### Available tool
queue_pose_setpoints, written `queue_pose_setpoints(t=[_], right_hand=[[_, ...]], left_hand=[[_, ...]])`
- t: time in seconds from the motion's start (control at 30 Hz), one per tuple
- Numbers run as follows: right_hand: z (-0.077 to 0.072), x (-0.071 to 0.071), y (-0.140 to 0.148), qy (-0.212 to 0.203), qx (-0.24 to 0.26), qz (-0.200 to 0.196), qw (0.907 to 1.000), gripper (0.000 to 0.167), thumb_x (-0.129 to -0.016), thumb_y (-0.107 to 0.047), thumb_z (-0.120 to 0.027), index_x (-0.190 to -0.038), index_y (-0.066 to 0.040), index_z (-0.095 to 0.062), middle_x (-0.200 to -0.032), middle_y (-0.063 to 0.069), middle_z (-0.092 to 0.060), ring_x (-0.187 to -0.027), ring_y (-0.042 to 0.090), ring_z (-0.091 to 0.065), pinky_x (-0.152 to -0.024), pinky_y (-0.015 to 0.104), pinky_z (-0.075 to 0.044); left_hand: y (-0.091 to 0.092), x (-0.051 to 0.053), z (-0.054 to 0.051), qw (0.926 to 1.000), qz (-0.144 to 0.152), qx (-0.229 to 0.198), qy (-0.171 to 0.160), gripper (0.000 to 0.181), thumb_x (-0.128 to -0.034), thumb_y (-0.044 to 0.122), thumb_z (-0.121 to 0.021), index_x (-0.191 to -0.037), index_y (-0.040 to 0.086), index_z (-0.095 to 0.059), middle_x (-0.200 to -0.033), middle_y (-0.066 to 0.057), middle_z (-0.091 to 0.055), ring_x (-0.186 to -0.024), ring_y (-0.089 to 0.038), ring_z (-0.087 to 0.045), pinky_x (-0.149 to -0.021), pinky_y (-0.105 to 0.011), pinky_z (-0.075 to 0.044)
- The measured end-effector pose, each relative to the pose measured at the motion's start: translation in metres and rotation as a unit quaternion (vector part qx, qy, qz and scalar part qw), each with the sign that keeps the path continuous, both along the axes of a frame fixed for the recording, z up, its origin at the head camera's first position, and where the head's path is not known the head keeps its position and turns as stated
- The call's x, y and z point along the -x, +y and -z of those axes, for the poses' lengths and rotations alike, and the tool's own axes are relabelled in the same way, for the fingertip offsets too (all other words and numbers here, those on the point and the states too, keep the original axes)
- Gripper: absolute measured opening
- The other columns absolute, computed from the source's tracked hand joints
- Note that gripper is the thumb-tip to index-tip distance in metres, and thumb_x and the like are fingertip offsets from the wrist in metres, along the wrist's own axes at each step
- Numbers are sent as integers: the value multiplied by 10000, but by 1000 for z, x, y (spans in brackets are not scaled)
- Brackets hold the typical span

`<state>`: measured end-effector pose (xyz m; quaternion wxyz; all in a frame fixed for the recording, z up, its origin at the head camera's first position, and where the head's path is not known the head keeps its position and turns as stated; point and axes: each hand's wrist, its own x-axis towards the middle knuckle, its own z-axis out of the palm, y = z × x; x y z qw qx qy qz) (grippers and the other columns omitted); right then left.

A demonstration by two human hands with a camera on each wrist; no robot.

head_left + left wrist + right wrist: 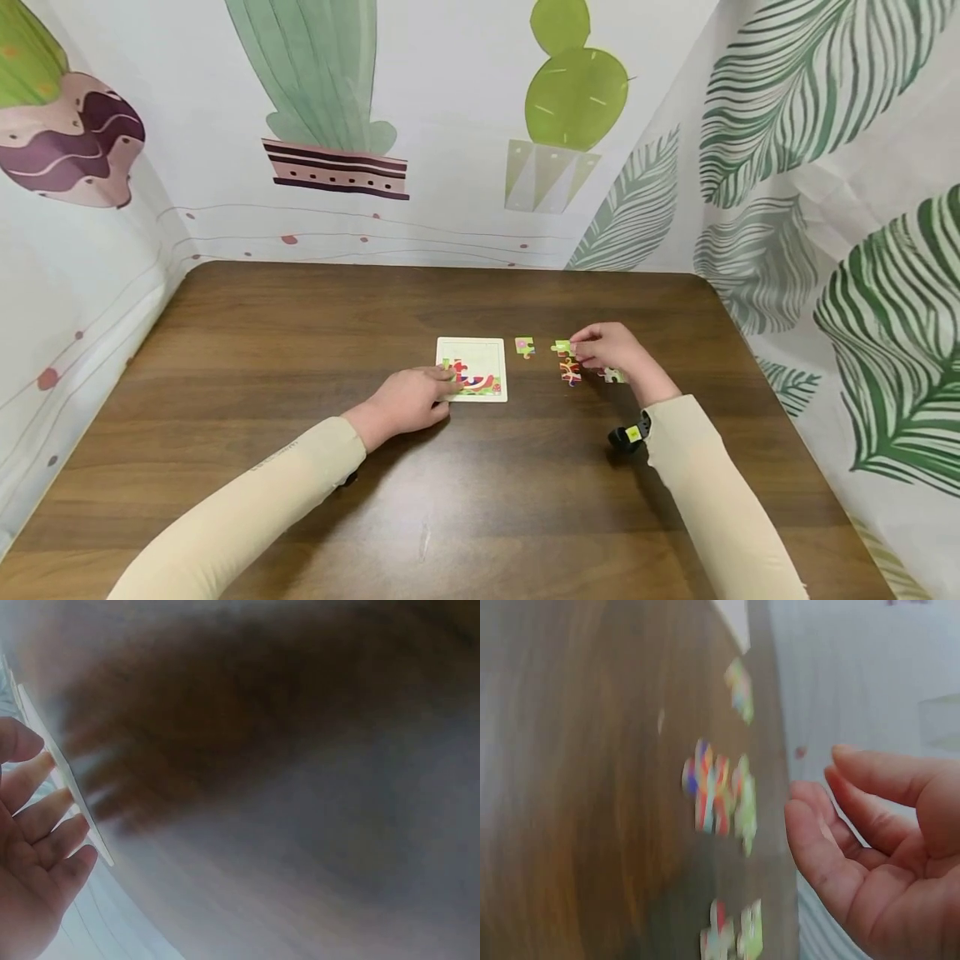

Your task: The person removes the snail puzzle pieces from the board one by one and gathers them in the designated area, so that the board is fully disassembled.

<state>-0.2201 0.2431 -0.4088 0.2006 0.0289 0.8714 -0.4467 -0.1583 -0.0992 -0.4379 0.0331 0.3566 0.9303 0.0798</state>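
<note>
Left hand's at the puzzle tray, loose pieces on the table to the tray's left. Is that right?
Wrong side: the loose pieces are on the table right of the puzzle tray, as the head view shows. The rest stands.

one tray (483, 353), five loose puzzle pieces (744, 808), one table (420, 508)

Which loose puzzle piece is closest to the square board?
The green piece with the pink spot, just right of the square board. It lies by itself, while the other loose pieces are farther right, near the right hand.
</note>
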Motion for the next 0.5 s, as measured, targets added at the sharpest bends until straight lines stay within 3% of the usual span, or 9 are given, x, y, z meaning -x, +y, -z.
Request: queue_pose_setpoints(t=[0.23,0.5], right_hand=[[2,-12,-27,371,730,164,9965,340,-991,-124,-624,-1226,121,-636,-1096,224,-704,-869,126,-695,-793,259,-621],[6,-18,-53,471,1323,359,9894,344,-1000,-108,-599,-1247,131,-613,-1241,294,-660,-894,113,-691,-788,227,-603]], left_hand=[[0,3,-2,9989,311,-36,356,349,-920,138,-632,-1247,91,-747,-1331,-160,-702,-1252,-320,-673,-1085,-437,-521],[-1,1,1,9990,287,-6,351,346,-944,158,-631,-1265,73,-730,-1351,-179,-685,-1264,-340,-664,-1082,-447,-527]])
